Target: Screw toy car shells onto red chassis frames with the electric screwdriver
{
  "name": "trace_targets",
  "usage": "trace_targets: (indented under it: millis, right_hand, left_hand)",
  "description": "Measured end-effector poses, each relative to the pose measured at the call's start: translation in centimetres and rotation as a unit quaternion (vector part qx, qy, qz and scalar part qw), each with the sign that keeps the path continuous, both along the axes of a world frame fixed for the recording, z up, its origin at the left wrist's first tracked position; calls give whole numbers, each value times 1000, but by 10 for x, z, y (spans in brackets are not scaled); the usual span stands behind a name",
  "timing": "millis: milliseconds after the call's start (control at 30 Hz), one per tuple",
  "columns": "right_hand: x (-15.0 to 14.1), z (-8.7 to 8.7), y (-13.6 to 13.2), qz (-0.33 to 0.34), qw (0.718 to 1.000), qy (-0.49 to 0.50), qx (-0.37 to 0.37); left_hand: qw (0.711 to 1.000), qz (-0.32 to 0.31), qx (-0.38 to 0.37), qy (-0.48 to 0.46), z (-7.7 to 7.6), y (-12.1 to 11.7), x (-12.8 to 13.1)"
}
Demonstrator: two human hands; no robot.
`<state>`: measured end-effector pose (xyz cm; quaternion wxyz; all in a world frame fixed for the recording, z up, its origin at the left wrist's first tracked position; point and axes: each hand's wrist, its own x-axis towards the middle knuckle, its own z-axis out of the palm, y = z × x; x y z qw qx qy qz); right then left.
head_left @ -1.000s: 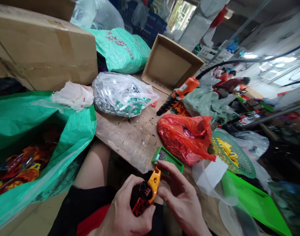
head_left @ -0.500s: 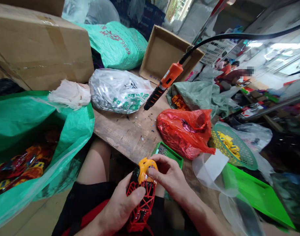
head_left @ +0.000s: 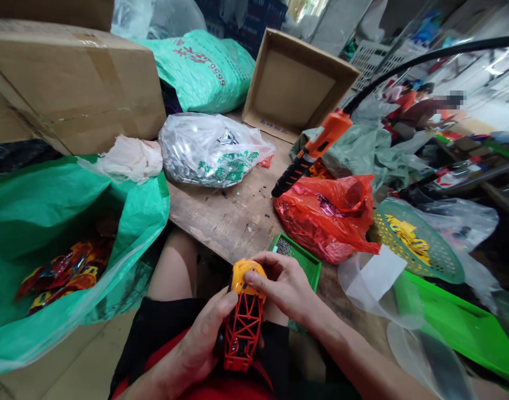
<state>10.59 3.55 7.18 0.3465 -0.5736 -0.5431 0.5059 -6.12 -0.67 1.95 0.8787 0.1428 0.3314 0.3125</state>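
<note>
Above the person's lap, at the edge of a scarred wooden workbench (head_left: 221, 222), the left hand (head_left: 202, 339) is clenched around a red lattice-framed plastic toy car body (head_left: 243, 333), with the thumb laid across its side. The fingers (head_left: 271, 275) of the right hand (head_left: 283, 283) curl over a glossy yellow domed cap (head_left: 246, 275) at the body's top end; whether they pinch it or only rest there cannot be told. A loosely seated cap could slip free, and a fumble could drop the body into the lap. A knock from the right wrist could scatter the tiny dark parts in a green plastic tray (head_left: 310, 266) just beyond the hands. An orange-and-black corded electric screwdriver (head_left: 313, 150) points toward a crumpled red plastic bag (head_left: 321, 228) farther up the bench. The left palm hides the body's far side, fingers cover the cap's join, and the tray's parts are too small to identify.
</note>
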Motion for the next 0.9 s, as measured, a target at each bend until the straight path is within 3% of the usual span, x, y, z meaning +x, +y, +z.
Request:
trace_targets:
  millis: [233,467,900]
  right_hand:
    - [-4,-9,2,11,1000,11,1]
    - [7,-6,8,103,990,85,-50]
    - [0,-1,21,108,986,108,-72]
  left_hand:
    - [998,31,-16,48,0,2,0]
    - [998,37,15,54,-4,6,-1]
    - [999,39,-13,-12,-15,13,-4]
